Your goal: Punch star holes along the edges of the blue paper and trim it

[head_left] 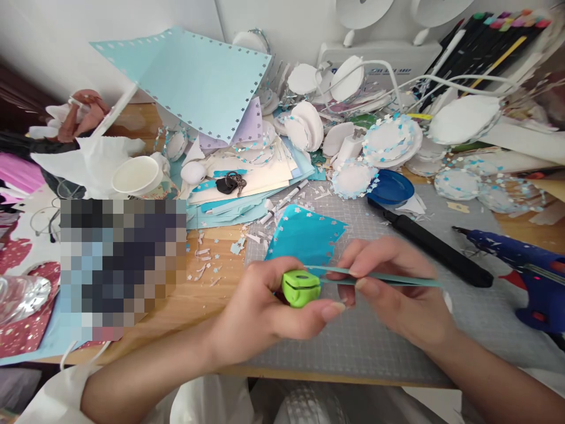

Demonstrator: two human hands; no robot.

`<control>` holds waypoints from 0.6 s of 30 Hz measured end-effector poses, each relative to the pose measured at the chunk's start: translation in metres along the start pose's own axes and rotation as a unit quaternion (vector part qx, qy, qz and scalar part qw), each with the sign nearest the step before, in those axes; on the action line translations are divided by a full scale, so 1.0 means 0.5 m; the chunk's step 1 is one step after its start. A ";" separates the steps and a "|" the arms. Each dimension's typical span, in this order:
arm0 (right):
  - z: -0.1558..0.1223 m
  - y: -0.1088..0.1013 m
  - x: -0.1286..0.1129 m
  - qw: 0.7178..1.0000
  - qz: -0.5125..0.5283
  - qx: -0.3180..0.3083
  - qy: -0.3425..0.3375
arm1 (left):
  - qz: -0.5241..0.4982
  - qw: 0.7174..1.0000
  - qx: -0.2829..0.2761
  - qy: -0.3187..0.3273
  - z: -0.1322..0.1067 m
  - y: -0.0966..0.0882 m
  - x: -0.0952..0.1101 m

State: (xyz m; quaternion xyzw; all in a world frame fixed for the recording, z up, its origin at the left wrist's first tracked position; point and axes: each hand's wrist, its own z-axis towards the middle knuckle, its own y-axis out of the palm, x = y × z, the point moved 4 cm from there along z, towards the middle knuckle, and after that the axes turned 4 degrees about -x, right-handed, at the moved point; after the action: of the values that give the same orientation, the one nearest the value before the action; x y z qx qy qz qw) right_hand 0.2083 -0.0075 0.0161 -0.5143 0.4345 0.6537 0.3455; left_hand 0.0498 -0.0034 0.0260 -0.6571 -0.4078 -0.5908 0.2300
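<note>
I have the left hand [260,303] clamped around a lime-green punch [301,288], thumb below and fingers curled over the far side. Just beside it, my right hand [397,288] pinches a pale blue-green paper [410,281] between thumb and fingers, nearly edge-on to my camera. The paper's left end reaches the punch; from here I can't tell whether it sits inside the slot. The two hands are near each other but apart, both above the grey cutting mat [441,341] at the front of the worktop [194,294].

Behind them a bright blue sheet [300,238] lies on the mat, small shapes cut along its edges. On my right I see a long black tool [432,247] and a blue glue gun [525,265]; a blue round dish [392,186] sits farther back.
</note>
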 end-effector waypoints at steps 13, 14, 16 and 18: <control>0.012 0.009 0.004 0.996 -0.080 0.033 -0.004 | 0.122 0.989 0.025 -0.078 -0.001 -0.006 -0.029; 0.013 0.009 0.007 0.996 -0.078 0.034 -0.001 | 0.129 0.988 0.024 -0.078 -0.001 -0.006 -0.031; 0.013 0.008 0.011 0.996 -0.077 0.038 0.003 | 0.130 0.988 0.023 -0.077 -0.001 -0.005 -0.033; 0.012 0.008 0.012 0.996 -0.076 0.042 0.001 | 0.115 0.991 0.025 -0.066 0.001 -0.002 -0.032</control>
State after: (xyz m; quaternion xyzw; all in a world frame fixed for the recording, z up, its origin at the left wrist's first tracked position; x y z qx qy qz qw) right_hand 0.2010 -0.0036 0.0116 -0.5315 0.4213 0.6064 0.4151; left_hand 0.0498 -0.0067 0.0105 -0.7311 -0.3585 -0.5052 0.2859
